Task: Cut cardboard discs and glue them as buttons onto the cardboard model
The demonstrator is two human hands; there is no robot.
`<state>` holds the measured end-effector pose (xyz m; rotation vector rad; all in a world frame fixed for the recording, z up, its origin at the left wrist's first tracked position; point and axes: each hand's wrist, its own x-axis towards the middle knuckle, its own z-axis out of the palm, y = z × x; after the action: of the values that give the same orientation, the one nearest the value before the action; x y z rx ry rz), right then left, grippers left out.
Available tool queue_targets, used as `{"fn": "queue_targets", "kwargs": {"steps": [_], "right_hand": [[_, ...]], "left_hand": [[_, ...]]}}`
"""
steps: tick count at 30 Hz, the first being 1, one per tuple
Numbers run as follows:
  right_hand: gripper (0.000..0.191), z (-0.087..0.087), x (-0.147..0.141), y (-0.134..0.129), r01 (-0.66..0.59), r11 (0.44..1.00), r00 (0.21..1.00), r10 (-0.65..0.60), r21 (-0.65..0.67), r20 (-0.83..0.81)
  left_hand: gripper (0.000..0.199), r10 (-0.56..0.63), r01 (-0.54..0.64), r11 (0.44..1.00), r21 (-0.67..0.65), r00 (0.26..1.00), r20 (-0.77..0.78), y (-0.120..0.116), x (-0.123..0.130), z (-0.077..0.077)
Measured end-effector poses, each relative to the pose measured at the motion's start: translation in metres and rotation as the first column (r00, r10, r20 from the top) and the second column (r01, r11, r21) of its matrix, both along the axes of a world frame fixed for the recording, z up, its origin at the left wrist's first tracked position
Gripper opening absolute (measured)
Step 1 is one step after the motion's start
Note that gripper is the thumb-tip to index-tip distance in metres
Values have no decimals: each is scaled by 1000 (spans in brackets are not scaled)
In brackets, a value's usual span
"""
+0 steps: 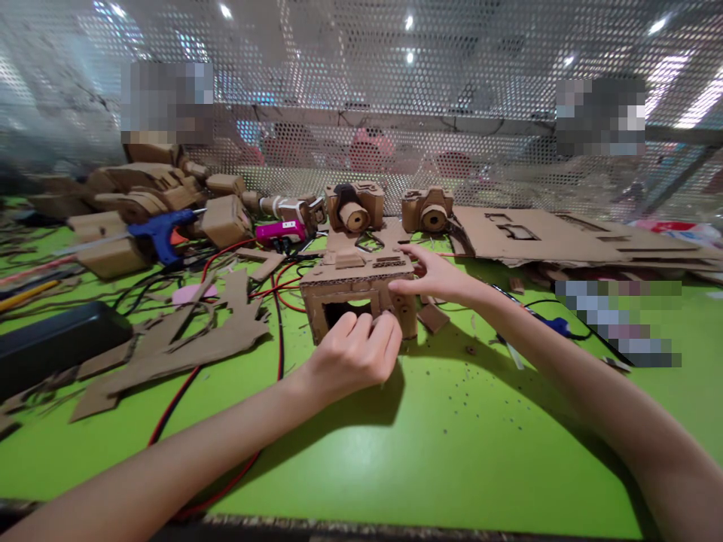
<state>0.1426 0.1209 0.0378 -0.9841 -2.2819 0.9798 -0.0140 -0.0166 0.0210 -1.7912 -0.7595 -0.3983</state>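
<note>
At the table's (429, 467) middle, our left hand (361, 350) curls before the box (355, 286); what it pinches we cannot tell. Our right hand (432, 276) spreads at the box's right end. Pressing unevenly, these 2 could buckle it.

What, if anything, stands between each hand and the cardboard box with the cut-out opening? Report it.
Nothing visible: the right hand is at the upper right corner of the cardboard box, and the left hand is at its near side, though the left hand's exact contact is hidden.
</note>
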Motion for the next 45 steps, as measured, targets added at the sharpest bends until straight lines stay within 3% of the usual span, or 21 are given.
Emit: {"fn": "queue_targets", "kwargs": {"steps": [7, 11, 16, 20, 23, 25, 27, 29, 31, 32, 34, 38, 45], "right_hand": [[91, -3, 0, 1, 6, 1000, 999, -6, -4, -32], [95, -5, 0, 0, 4, 1000, 998, -5, -24, -62], [91, -8, -1, -1, 5, 999, 994, -11, -51, -110], [86, -7, 8, -5, 31, 994, 992, -44, -101, -122], [85, -1, 21, -12, 58, 989, 992, -73, -135, -103], [87, 4, 31, -18, 81, 984, 992, -95, -160, -80], [88, 7, 39, -24, 89, 978, 992, -105, -188, -75], [86, 8, 44, -28, 83, 976, 990, -103, -201, -92], [82, 7, 46, -30, 69, 979, 989, -93, -194, -117], [80, 6, 46, -31, 68, 980, 988, -93, -190, -125], [77, 3, 45, -33, 68, 979, 985, -96, -192, -141], [79, -2, 47, -42, 67, 975, 980, -103, -210, -168], [106, -6, 54, -54, 43, 980, 991, -66, -192, -113]], "left_hand": [[14, -33, 36, 999, -40, 997, 65, 0, -4, 0], [3, -102, 111, 992, -59, 984, 143, 4, -11, -5], [19, -182, 195, 981, -20, 942, 281, 7, -22, -7], [40, -127, 164, 986, -29, 850, 511, 12, -35, 1], [54, 41, 209, 950, -230, 649, 760, 18, -44, 4], [60, 188, 319, 872, -371, 481, 856, 23, -48, 2], [68, 364, 504, 740, -445, 257, 895, 28, -46, -3], [78, 548, 705, 579, -410, 35, 836, 29, -41, -9], [86, 683, 834, 445, -325, -81, 726, 28, -33, -13], [87, 719, 863, 405, -304, -95, 688, 27, -29, -14], [81, 748, 874, 376, -308, -90, 658, 24, -22, -14], [70, 743, 861, 386, -332, -76, 665, 18, -18, -11], [62, 713, 851, 379, -364, -17, 701, 19, -21, -10]]}}
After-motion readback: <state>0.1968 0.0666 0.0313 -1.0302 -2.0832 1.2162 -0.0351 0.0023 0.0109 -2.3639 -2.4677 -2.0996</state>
